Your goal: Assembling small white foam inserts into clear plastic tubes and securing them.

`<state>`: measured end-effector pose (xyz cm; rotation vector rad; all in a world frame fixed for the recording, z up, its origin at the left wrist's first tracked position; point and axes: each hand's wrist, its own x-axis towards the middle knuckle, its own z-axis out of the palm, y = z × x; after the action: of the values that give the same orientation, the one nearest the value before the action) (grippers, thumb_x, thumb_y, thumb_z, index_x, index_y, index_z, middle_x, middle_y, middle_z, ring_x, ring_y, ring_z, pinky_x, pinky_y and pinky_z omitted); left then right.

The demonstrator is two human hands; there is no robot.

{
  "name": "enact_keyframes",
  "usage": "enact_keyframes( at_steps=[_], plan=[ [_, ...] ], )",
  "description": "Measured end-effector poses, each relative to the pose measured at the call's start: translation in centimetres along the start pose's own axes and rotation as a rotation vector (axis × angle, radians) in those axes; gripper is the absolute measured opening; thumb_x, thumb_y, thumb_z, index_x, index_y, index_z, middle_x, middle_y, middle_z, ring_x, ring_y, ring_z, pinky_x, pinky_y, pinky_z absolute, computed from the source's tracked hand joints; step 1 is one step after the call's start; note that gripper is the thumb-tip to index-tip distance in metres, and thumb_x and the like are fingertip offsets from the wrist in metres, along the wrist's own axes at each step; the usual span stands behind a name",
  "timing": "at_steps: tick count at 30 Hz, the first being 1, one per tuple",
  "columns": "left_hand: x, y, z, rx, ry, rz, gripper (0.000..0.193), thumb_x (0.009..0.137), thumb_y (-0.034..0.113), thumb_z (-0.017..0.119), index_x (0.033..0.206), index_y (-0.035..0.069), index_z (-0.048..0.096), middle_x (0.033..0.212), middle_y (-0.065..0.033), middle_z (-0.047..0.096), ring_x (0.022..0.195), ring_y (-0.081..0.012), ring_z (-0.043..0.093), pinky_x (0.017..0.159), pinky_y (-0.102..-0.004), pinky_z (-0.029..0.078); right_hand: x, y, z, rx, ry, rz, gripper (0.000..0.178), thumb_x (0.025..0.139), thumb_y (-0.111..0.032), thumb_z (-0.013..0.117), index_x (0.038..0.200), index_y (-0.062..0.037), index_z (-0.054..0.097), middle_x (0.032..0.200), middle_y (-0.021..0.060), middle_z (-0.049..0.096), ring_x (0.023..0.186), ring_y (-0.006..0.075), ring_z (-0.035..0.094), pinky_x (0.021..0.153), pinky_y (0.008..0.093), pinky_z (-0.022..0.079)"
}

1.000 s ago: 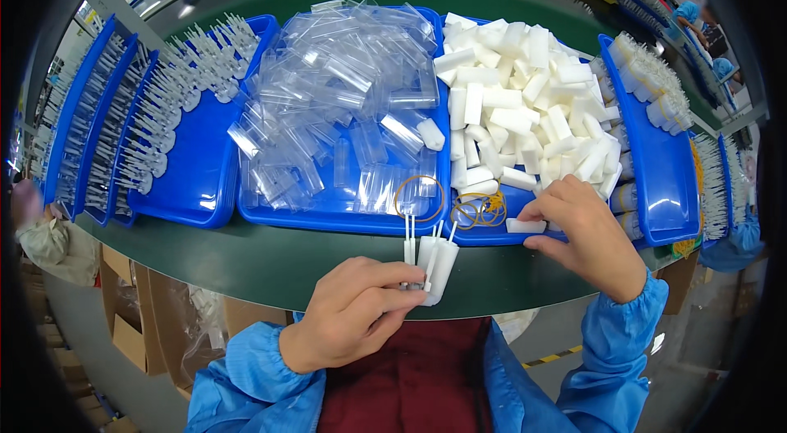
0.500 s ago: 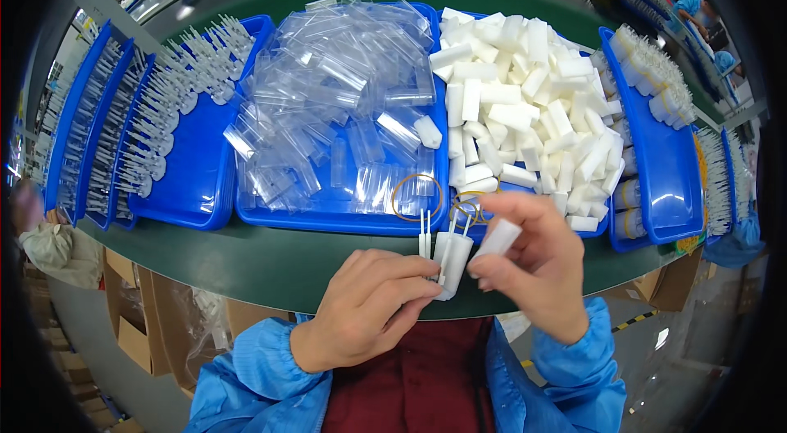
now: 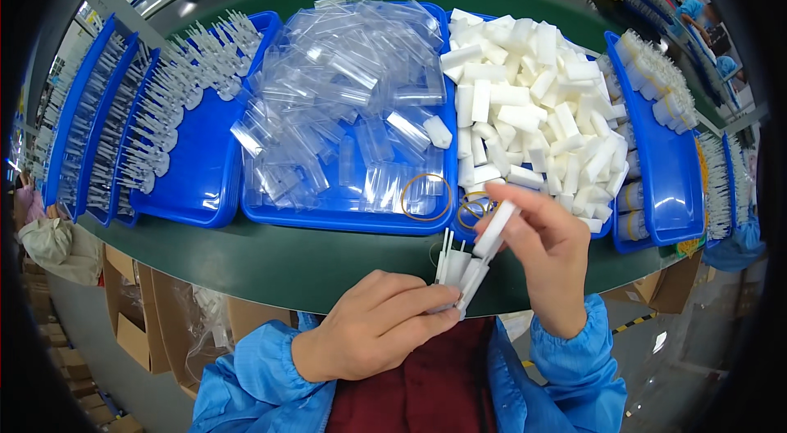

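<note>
My left hand is closed around a small bundle of white plastic parts with thin upright prongs, just beyond the near edge of the table. Between the thumb and fingers of my right hand is a white foam block, tilted, its lower end touching or close against the bundle. My left fingers hide the lower part of the bundle. Beyond my hands lie a heap of clear plastic sleeves and a heap of white foam blocks.
Blue trays line the green table. A brown rubber band lies on the sleeve tray, with smaller bands beside it. Stacked trays of white pronged parts stand left; bundled parts are at right. Cardboard boxes sit below.
My right hand has brought the foam block to the bundle and turned it more upright. My left hand has shifted slightly right, and the bundle now leans to the right.
</note>
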<state>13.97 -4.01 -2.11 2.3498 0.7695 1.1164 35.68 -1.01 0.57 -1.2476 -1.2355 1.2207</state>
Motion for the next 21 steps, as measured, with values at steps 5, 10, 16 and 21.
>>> enact_keyframes(
  at_steps=[5,10,16,21],
  plan=[
    [-0.4,-0.3,-0.1,0.023,0.004,-0.017,0.038,0.068,-0.004,0.081,0.102,0.008,0.070,0.114,-0.0090,0.072,0.083,-0.0234,0.063,0.069,-0.0325,0.050,-0.5,-0.2,-0.2,-0.280,-0.028,-0.131,0.025,0.093,-0.002,0.063,0.116,-0.0030,0.073,0.095,0.0067,0.072,0.084,0.0152,0.062,0.079,0.0285,0.048],
    [-0.5,-0.2,0.1,0.055,0.027,-0.016,0.037,0.068,-0.004,0.081,0.101,0.008,0.070,0.113,-0.0081,0.072,0.082,-0.0228,0.063,0.068,-0.0319,0.049,-0.7,-0.3,0.5,-0.510,0.046,-0.369,0.025,0.092,-0.002,0.064,0.114,-0.0051,0.074,0.092,0.0078,0.071,0.087,0.0197,0.062,0.087,0.0315,0.044],
    [-0.7,-0.2,0.2,0.063,0.047,-0.009,0.039,0.068,-0.005,0.080,0.102,0.009,0.069,0.113,-0.0080,0.073,0.080,-0.0226,0.063,0.067,-0.0312,0.048,-0.7,-1.6,-0.1,-0.192,-0.080,0.050,0.026,0.091,-0.002,0.065,0.115,-0.0037,0.073,0.088,0.0066,0.069,0.084,0.0208,0.063,0.090,0.0332,0.042],
    [-0.4,-0.6,0.1,0.023,0.107,-0.032,0.037,0.067,-0.005,0.078,0.101,0.007,0.069,0.113,-0.0100,0.072,0.083,-0.0242,0.065,0.068,-0.0317,0.050,-1.5,-0.4,1.0,-0.654,0.024,-0.531,0.032,0.087,0.000,0.067,0.119,-0.0042,0.072,0.085,0.0049,0.068,0.087,0.0201,0.065,0.097,0.0401,0.039]
  ],
)
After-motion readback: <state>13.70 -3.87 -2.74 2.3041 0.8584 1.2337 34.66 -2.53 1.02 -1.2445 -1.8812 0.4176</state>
